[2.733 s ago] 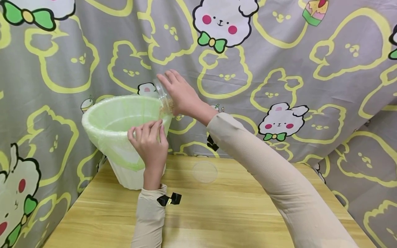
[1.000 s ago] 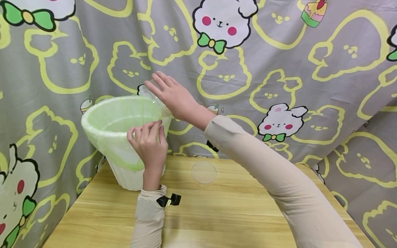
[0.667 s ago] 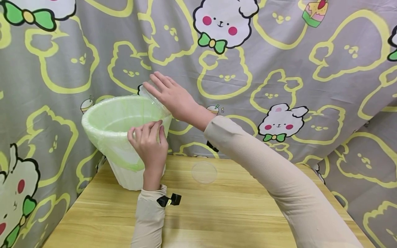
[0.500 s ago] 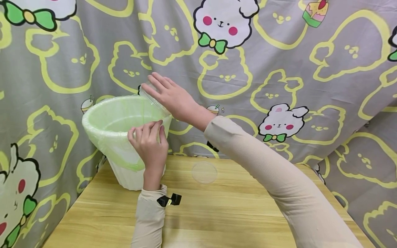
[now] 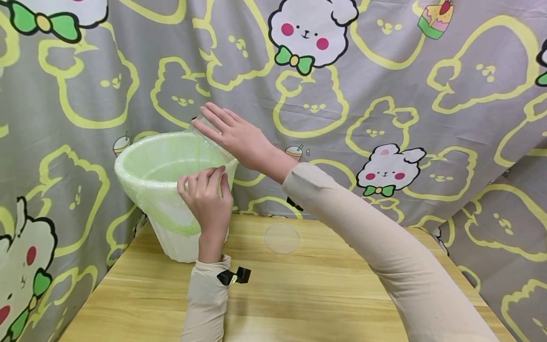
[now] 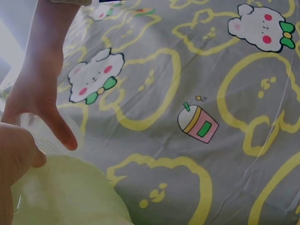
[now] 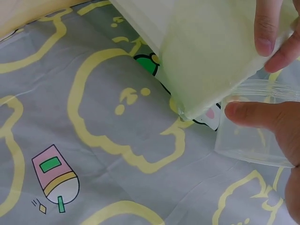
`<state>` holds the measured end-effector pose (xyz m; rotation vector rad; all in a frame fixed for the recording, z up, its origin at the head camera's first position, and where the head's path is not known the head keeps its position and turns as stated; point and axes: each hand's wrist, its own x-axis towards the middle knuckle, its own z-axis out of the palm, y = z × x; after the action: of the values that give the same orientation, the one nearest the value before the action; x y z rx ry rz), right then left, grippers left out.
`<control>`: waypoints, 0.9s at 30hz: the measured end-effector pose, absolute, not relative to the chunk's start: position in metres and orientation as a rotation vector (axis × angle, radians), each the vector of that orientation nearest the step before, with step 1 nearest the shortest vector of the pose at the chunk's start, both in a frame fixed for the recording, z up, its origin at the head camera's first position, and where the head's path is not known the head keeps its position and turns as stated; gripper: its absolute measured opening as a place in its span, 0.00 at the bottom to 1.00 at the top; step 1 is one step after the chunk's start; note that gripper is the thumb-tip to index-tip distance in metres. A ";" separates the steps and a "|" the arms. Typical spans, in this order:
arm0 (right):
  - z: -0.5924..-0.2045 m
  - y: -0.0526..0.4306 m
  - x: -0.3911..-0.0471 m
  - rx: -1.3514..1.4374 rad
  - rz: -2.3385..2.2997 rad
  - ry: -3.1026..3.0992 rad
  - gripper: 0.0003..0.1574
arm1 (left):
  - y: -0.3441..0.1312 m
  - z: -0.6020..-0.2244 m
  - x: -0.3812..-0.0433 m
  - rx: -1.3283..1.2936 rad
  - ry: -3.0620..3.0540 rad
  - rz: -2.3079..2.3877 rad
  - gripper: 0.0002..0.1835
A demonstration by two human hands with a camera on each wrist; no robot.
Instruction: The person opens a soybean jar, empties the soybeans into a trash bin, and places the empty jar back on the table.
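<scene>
the clear jar (image 7: 246,143) is clamped in the right hand (image 5: 243,137), tipped at the right rim of the bin (image 5: 155,199); the near rim is pinched by the left hand (image 5: 207,199). emptying is apparently in hand; steady tilt seems required next.

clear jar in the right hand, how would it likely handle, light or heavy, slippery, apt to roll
The clear jar is probably light for its size, since its see-through walls look thin. Its smooth, glossy side may be somewhat slippery. The rounded body suggests it could roll if laid on its side.
</scene>
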<state>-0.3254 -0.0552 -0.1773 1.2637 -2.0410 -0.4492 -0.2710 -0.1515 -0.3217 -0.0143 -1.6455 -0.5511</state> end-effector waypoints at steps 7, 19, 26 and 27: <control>-0.180 -0.056 -0.327 1.271 -0.417 -2.030 0.48 | -0.151 -0.322 -0.271 -0.011 -1.656 -0.546 0.08; -0.175 -0.056 -0.332 1.243 -0.238 -1.921 0.44 | -0.152 -0.322 -0.271 -0.006 -1.655 -0.546 0.08; -0.176 -0.055 -0.333 1.276 -0.188 -1.951 0.44 | -0.153 -0.321 -0.271 -0.004 -1.656 -0.542 0.08; -0.175 -0.055 -0.333 1.270 -0.182 -1.952 0.44 | -0.153 -0.321 -0.271 -0.003 -1.656 -0.543 0.08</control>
<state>-0.3329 -0.0551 -0.1755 1.2700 -1.9518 -0.1820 -0.2711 -0.1531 -0.3210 -0.0032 -1.6555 -0.5426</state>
